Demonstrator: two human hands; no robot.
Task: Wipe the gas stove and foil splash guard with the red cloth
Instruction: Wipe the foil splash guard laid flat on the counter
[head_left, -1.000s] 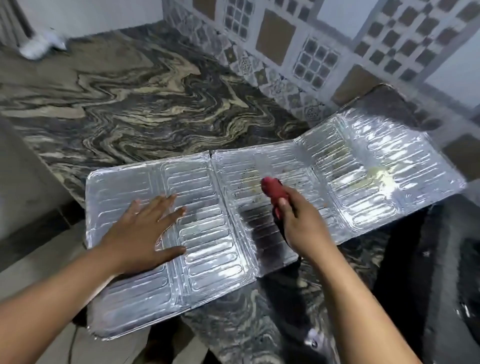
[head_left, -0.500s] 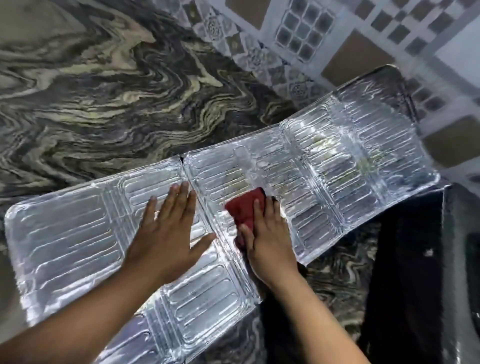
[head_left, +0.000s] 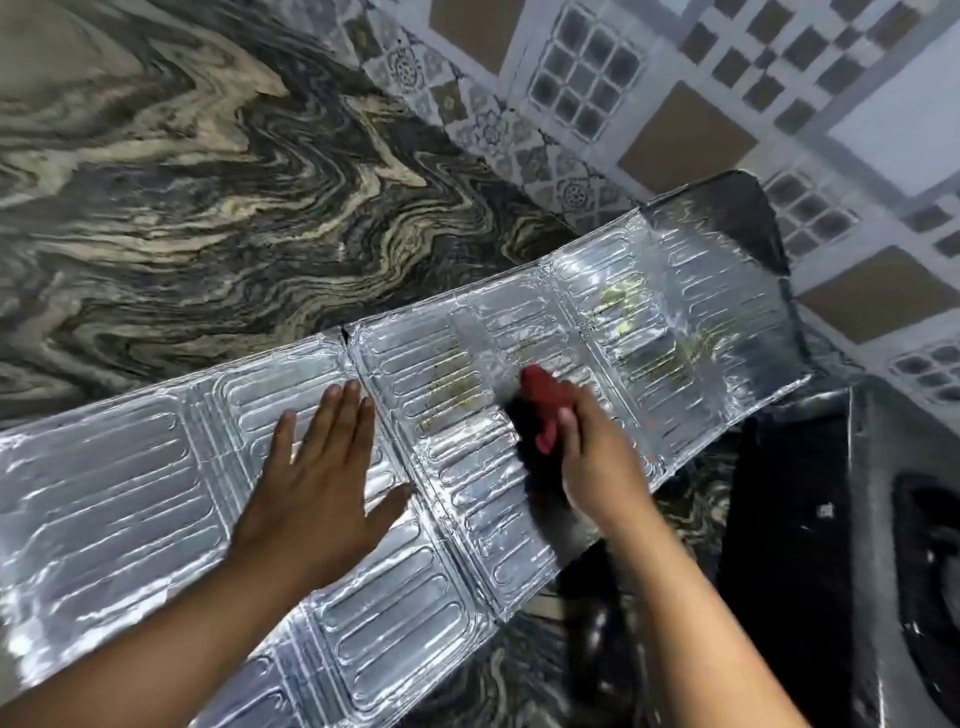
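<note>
The silver foil splash guard (head_left: 124, 483) lies unfolded flat across the marbled counter, with yellowish grime on its middle and right panels. My left hand (head_left: 322, 478) presses flat on it left of the centre fold, fingers straight. My right hand (head_left: 597, 462) grips the bunched red cloth (head_left: 545, 402) and holds it against the middle panel. The black gas stove (head_left: 810, 519) sits at the lower right, partly cut off by the frame edge.
The dark marbled counter (head_left: 208, 208) stretches behind the guard. A patterned tile wall (head_left: 675, 104) rises at the back right. The guard's right end leans up toward the wall beside the stove.
My right hand has slid the red cloth to the right along the middle panel, bunching it up. My left hand still presses the guard at much the same spot. The view shifted slightly.
</note>
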